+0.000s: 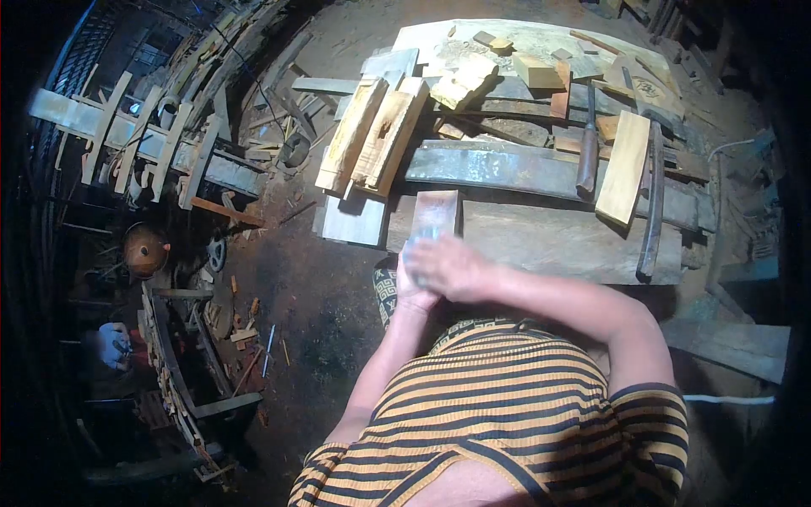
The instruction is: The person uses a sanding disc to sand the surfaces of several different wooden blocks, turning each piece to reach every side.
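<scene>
A wooden block point(438, 205) with a brownish top face points away from me at the workbench's near edge. My left hand point(411, 286) grips its near end from the left side, its fingers mostly hidden. Across the top of the block lies my right hand point(454, 265), smeared by motion. A pale bluish patch shows by its fingertips, and I cannot tell whether it is something held. Just beyond, to the left, two rough wooden blocks point(384, 139) lie side by side on the bench.
On the workbench point(541, 232) lie a long metal-faced plank point(490, 166), a chisel with a wooden handle point(588, 156), a pale wood block point(623, 169) and a dark curved bar point(652, 211). Offcuts are scattered behind. A slatted wooden rack point(152, 139) stands left; another person point(114, 345) is lower left.
</scene>
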Action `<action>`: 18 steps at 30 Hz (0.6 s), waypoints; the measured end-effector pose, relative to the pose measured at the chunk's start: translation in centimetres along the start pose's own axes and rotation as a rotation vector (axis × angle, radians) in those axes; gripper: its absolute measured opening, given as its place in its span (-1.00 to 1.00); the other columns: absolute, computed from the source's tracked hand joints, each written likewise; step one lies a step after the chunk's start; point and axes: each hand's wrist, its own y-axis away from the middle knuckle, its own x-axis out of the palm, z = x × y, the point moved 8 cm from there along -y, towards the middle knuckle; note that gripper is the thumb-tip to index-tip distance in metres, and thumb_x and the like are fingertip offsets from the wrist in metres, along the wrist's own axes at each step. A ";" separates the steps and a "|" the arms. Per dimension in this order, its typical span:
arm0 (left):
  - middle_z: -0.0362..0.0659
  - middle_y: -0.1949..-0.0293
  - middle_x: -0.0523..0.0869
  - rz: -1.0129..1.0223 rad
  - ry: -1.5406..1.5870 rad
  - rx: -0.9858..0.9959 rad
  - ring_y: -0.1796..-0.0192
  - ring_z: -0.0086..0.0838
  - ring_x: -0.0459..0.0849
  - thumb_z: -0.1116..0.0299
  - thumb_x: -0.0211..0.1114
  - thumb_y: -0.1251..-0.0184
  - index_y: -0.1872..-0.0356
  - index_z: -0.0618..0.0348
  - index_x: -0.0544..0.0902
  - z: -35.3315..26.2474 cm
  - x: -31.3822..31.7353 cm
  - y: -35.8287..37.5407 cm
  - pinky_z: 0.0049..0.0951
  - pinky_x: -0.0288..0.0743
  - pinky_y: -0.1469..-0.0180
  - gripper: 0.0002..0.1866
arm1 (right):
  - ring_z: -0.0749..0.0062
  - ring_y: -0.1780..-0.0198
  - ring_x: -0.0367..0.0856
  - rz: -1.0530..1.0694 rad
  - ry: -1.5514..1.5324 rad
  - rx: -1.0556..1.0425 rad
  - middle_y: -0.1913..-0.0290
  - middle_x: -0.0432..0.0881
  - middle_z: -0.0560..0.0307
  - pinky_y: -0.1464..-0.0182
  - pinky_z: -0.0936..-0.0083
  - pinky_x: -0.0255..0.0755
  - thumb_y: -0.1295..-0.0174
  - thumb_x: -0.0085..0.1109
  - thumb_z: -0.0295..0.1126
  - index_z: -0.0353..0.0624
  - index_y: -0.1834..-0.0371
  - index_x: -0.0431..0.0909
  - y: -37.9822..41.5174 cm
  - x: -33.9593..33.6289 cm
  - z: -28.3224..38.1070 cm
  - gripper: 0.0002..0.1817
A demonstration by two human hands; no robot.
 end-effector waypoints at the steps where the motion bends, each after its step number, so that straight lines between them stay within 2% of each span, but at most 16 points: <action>1: -0.04 -0.03 0.56 0.099 -0.110 -0.056 0.03 -0.05 0.59 -0.16 -0.21 -0.40 -0.17 0.20 0.37 0.4 0.3 0.2 -0.05 0.52 -0.02 -0.37 | 0.20 -0.33 0.31 0.032 -0.022 -0.033 -0.25 0.44 0.07 -0.36 0.13 0.09 -0.25 0.04 -0.18 0.02 -0.12 0.52 0.9 0.1 1.4 -0.62; 2: -0.04 -0.02 0.57 0.199 -0.221 -0.113 -0.01 -0.07 0.59 -0.13 -0.19 -0.41 -0.15 0.23 0.39 0.8 0.8 0.4 -0.03 0.48 -0.12 -0.39 | 0.21 -0.34 0.30 0.063 -0.045 -0.064 -0.27 0.42 0.07 -0.36 0.12 0.08 -0.25 0.05 -0.18 0.03 -0.16 0.49 1.7 -0.1 2.2 -0.59; 3: -0.01 0.01 0.59 0.036 -0.135 -0.090 0.05 -0.09 0.62 -0.11 -0.20 -0.41 -0.15 0.17 0.40 0.7 0.2 0.6 -0.05 0.58 0.05 -0.42 | 0.21 -0.34 0.30 0.066 -0.045 -0.061 -0.27 0.42 0.07 -0.36 0.12 0.08 -0.25 0.05 -0.18 0.03 -0.16 0.49 1.8 -0.6 1.6 -0.59; 4: -0.01 0.01 0.59 0.034 -0.132 -0.093 0.05 -0.09 0.62 -0.11 -0.20 -0.41 -0.15 0.17 0.40 0.8 -0.2 0.3 -0.05 0.58 0.05 -0.42 | 0.21 -0.36 0.27 0.062 -0.038 -0.042 -0.29 0.40 0.08 -0.37 0.11 0.07 -0.25 0.05 -0.18 0.03 -0.17 0.49 1.5 -1.4 0.3 -0.58; 5: 0.02 0.02 0.60 0.145 -0.076 -0.096 0.10 -0.06 0.63 -0.11 -0.22 -0.41 -0.15 0.16 0.40 0.7 0.1 -0.1 -0.09 0.61 0.18 -0.42 | 0.22 -0.38 0.24 0.057 -0.031 -0.025 -0.30 0.38 0.08 -0.37 0.10 0.05 -0.25 0.04 -0.18 0.03 -0.18 0.48 1.2 -2.1 -1.1 -0.58; 6: 0.04 0.04 0.60 0.257 -0.023 -0.099 0.16 -0.03 0.64 -0.11 -0.23 -0.41 -0.15 0.15 0.40 0.6 0.4 -0.3 -0.13 0.64 0.30 -0.42 | 0.21 -0.40 0.20 0.074 -0.043 0.117 -0.33 0.36 0.07 -0.40 0.09 0.00 -0.26 0.03 -0.18 0.05 -0.19 0.48 0.8 -1.7 -4.3 -0.58; 7: 0.06 0.01 0.58 0.241 -0.168 -0.099 0.27 -0.01 0.66 -0.20 -0.25 -0.38 -0.21 0.12 0.36 0.6 -0.2 -0.5 -0.22 0.61 0.49 -0.35 | 0.21 -0.40 0.19 0.046 0.018 0.188 -0.33 0.36 0.07 -0.41 0.08 -0.02 -0.25 0.04 -0.19 0.05 -0.19 0.48 0.3 -2.1 -6.8 -0.58; 8: 0.06 0.01 0.58 0.244 -0.168 -0.097 0.27 -0.01 0.66 -0.20 -0.25 -0.38 -0.21 0.12 0.36 0.6 0.0 -0.6 -0.22 0.61 0.49 -0.35 | 0.21 -0.41 0.19 0.019 0.079 0.258 -0.32 0.36 0.06 -0.41 0.08 -0.03 -0.25 0.04 -0.19 0.04 -0.19 0.48 0.0 -2.6 -8.3 -0.57; 9: 0.03 0.01 0.59 0.251 -0.182 -0.110 0.26 -0.03 0.66 -0.19 -0.25 -0.38 -0.21 0.10 0.37 0.7 0.2 -0.5 -0.21 0.61 0.48 -0.36 | 0.21 -0.41 0.19 0.018 0.080 0.254 -0.32 0.36 0.06 -0.41 0.08 -0.03 -0.25 0.04 -0.19 0.04 -0.19 0.48 -0.1 -2.7 -8.2 -0.57; 11: -0.03 -0.01 0.59 0.259 -0.206 -0.134 0.24 -0.06 0.66 -0.19 -0.25 -0.39 -0.19 0.06 0.39 0.9 0.4 -0.3 -0.19 0.61 0.46 -0.38 | 0.22 -0.41 0.18 -0.013 0.029 0.375 -0.33 0.35 0.07 -0.43 0.06 -0.07 -0.24 0.04 -0.20 0.01 -0.19 0.47 0.0 -3.0 -8.8 -0.57; 12: -0.03 -0.01 0.59 0.257 -0.204 -0.130 0.24 -0.06 0.66 -0.19 -0.25 -0.39 -0.19 0.06 0.39 0.9 0.2 -0.3 -0.19 0.61 0.46 -0.38 | 0.23 -0.43 0.16 -0.001 0.144 0.279 -0.33 0.36 0.09 -0.43 0.04 -0.09 -0.26 0.03 -0.19 0.01 -0.21 0.46 0.0 -2.2 -7.4 -0.56; 14: 0.03 -0.05 0.57 0.177 -0.056 -0.054 0.05 -0.10 0.63 -0.19 -0.25 -0.39 -0.20 0.13 0.37 0.5 -0.8 -0.6 -0.08 0.63 0.20 -0.35 | 0.22 -0.42 0.18 0.097 0.085 0.160 -0.33 0.37 0.09 -0.43 0.03 -0.09 -0.26 0.02 -0.19 0.02 -0.22 0.45 1.2 -1.6 -2.6 -0.55; 15: 0.03 -0.11 0.54 0.009 -0.089 0.006 -0.10 -0.15 0.56 -0.15 -0.25 -0.41 -0.19 0.18 0.37 0.2 -1.7 -0.8 -0.06 0.53 -0.08 -0.37 | 0.22 -0.41 0.20 0.118 0.041 0.066 -0.32 0.37 0.08 -0.42 0.04 -0.06 -0.25 0.03 -0.18 0.02 -0.22 0.44 1.8 -0.8 -0.5 -0.55; 16: 0.03 -0.11 0.54 0.009 -0.087 0.006 -0.10 -0.15 0.56 -0.15 -0.25 -0.41 -0.19 0.18 0.37 0.0 -1.8 -0.8 -0.06 0.53 -0.08 -0.37 | 0.21 -0.40 0.21 0.138 -0.002 -0.028 -0.31 0.38 0.07 -0.42 0.06 -0.04 -0.25 0.04 -0.17 0.02 -0.23 0.44 2.0 -0.3 1.0 -0.54; 18: -0.05 -0.10 0.55 0.073 -0.178 -0.071 -0.10 -0.13 0.57 -0.14 -0.25 -0.42 -0.17 0.13 0.39 0.3 -1.5 -0.5 -0.10 0.53 -0.10 -0.40 | 0.21 -0.38 0.25 0.168 -0.034 -0.053 -0.30 0.39 0.06 -0.40 0.09 -0.01 -0.24 0.05 -0.15 0.02 -0.23 0.44 1.6 -0.3 0.6 -0.53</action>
